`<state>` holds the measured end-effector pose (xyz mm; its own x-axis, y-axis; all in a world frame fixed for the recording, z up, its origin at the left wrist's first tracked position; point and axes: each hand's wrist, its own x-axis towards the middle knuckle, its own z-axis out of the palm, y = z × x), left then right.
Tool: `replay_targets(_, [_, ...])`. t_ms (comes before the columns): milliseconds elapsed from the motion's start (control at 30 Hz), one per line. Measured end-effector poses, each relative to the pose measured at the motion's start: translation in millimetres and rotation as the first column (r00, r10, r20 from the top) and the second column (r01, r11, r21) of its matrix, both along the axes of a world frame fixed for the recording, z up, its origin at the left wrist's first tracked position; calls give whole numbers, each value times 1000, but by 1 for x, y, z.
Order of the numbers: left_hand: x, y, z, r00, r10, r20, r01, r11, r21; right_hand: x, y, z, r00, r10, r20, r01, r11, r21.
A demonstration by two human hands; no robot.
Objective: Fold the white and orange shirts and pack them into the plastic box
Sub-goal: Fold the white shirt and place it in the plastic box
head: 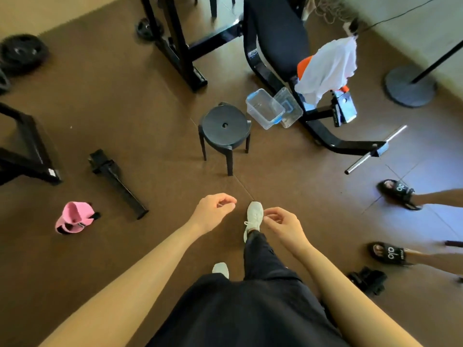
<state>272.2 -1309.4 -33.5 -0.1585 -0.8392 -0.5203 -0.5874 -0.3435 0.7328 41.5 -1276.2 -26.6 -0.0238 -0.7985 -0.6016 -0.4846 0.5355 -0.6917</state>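
A white shirt [328, 68] lies draped over the foot end of a black weight bench, with an orange shirt [304, 66] showing under its left edge. A clear plastic box [264, 108] stands open on the floor beside the bench, and its clear lid [288, 106] leans against it on the right. My left hand [215, 209] and my right hand [281, 222] hover in front of me over the floor, far below the shirts. Both hold nothing, with fingers loosely curled and slightly apart.
A black round stool [225, 127] stands just left of the box. The black bench [275, 38] has a steel bar [375, 149] jutting right. Weight plates [22, 53], a pink bag [74, 217], black frame parts and another person's sandalled feet [398, 194] lie around on the brown floor.
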Motion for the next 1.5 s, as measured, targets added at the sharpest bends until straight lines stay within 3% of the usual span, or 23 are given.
replay_targets(200, [-17,-118,-5,995,89,39,-91,993,77,-17,-141,-28,999,15,29,-16,999,35])
replay_targets(400, [-7,-230,-3,992,127,-8,-125,988,90,-16,-275,-20,996,90,19,-90,995,42])
replay_targets(567, [27,-331,-14,986,156,-64,-150,984,94,1,-364,-28,999,40,-20,-38,997,65])
replay_targets(867, [49,-550,-41,980,-163,-117,174,981,87,38,-488,-42,960,-270,-70,274,960,50])
replay_targets(1100, [-35,-675,-47,958,-266,-104,276,956,99,-2,-595,-62,903,-429,-12,430,902,45])
replay_targets(1367, [-182,-780,-65,955,-297,-5,293,936,194,-133,-708,-95,891,-452,42,447,890,93])
replay_targets(1500, [-242,-842,-73,930,-368,23,361,921,147,-185,-761,-99,859,-512,17,510,858,58])
